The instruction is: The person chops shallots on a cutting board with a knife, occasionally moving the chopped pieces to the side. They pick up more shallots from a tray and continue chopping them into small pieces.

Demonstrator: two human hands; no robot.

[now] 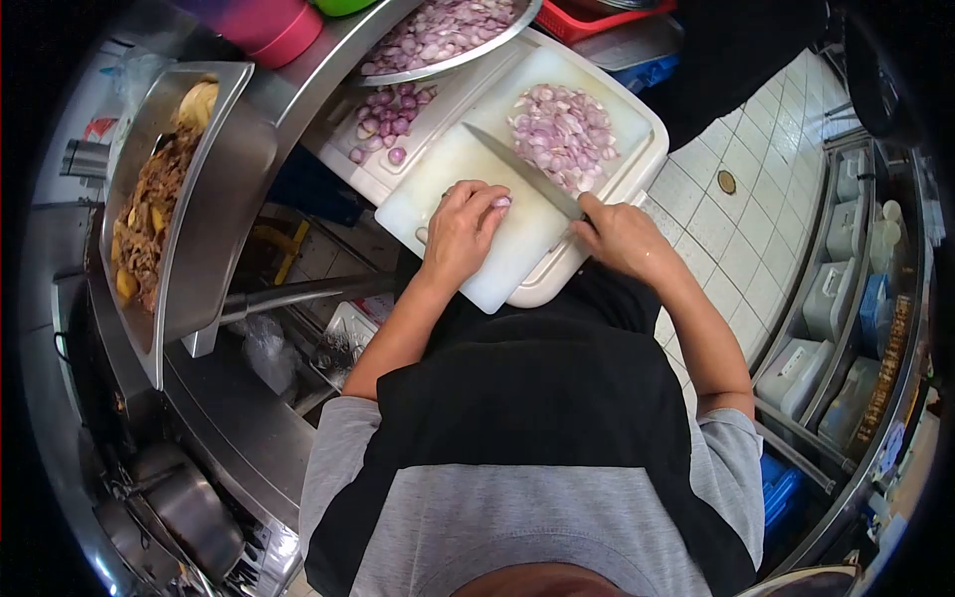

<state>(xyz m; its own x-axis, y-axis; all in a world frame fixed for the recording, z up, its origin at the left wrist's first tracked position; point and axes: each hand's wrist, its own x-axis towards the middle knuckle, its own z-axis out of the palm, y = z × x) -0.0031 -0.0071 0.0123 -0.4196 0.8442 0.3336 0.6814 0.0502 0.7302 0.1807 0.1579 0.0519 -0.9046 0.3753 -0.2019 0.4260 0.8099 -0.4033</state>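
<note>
My left hand (466, 229) is closed over a small shallot (500, 202) on the white cutting board (477, 279), fingertips curled around it. In my right hand (625, 235) is the handle of a kitchen knife (527, 174). Its long blade points away to the upper left, between my left hand and a heap of cut shallots (565, 134) at the board's far right. Several whole peeled shallots (390, 119) lie beyond the board's left edge, on the cream-coloured lid (348, 164) beneath it.
A large metal bowl of shallots (438, 35) stands at the far edge. To the left, a deep steel pan (214, 189) holds brown cooked food. A red basket (577, 22) is at the back. Dark-clothed legs (716, 70) of another person stand at upper right, by the tiled floor (731, 209).
</note>
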